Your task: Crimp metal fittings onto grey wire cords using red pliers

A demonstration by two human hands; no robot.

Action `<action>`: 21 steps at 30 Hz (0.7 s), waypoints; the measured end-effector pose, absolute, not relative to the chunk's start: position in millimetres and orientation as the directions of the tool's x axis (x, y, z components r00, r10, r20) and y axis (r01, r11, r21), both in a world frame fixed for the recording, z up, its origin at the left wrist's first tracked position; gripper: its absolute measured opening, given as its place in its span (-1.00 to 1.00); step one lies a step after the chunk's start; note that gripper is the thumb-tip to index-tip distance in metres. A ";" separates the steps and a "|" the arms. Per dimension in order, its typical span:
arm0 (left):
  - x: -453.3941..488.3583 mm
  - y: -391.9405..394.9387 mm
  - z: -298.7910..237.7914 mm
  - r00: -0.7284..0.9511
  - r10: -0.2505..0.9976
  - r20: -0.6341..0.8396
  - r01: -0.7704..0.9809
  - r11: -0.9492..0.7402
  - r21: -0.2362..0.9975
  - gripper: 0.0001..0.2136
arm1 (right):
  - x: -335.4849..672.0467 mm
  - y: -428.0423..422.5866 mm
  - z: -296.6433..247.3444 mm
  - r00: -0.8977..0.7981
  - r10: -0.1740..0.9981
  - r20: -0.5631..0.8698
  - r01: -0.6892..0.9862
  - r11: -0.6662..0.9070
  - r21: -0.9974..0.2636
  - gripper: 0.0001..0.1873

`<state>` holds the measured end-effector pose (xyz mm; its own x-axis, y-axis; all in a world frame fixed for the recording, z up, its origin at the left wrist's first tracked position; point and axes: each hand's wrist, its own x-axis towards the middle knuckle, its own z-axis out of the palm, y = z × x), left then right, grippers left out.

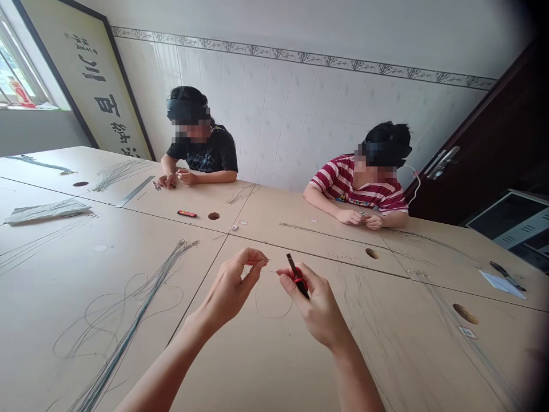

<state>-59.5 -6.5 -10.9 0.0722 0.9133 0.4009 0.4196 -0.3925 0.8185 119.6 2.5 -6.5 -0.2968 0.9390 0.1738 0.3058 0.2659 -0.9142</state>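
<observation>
My left hand (235, 286) is raised above the table with thumb and forefinger pinched on the end of a thin wire (271, 309) that hangs in a loop between my hands. My right hand (315, 303) is closed around a small red and black tool (297, 277), whose dark tip points up and to the left, towards the pinched wire end. Both hands hover over the pale wooden table (266, 366).
A long bundle of thin wires (141, 303) lies to my left, with loose loops beside it. Two other people sit across the table, one in a black shirt (206, 154), one in a striped shirt (364, 189), both handling small parts. A red tool (187, 214) lies mid-table.
</observation>
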 end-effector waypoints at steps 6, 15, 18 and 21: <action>-57.3 -13.2 -5.8 0.292 0.874 0.388 0.534 -0.485 0.693 -0.88 | 120.0 1.0 -7.6 -0.330 0.936 0.122 0.170 0.186 -0.968 -0.68; -54.3 -13.6 -9.2 0.260 0.893 0.369 0.449 -0.450 0.772 -0.86 | 121.7 3.6 -5.4 -0.362 0.926 0.112 0.155 0.178 -0.972 -0.72; -51.4 -14.1 -11.0 0.227 0.911 0.343 0.312 -0.402 0.861 -0.86 | 121.7 1.5 -3.0 -0.371 0.920 0.126 0.144 0.191 -0.971 -0.73; -50.7 -15.1 -9.6 0.204 0.926 0.317 0.245 -0.362 0.899 -0.85 | 121.8 0.0 -2.0 -0.355 0.925 0.138 0.160 0.205 -0.966 -0.73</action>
<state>-50.7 -15.1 -9.6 0.2040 0.9262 0.3170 0.2454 -0.3618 0.8994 121.8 0.0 -2.0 -0.3547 0.9248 0.1375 0.1604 0.2051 -0.9655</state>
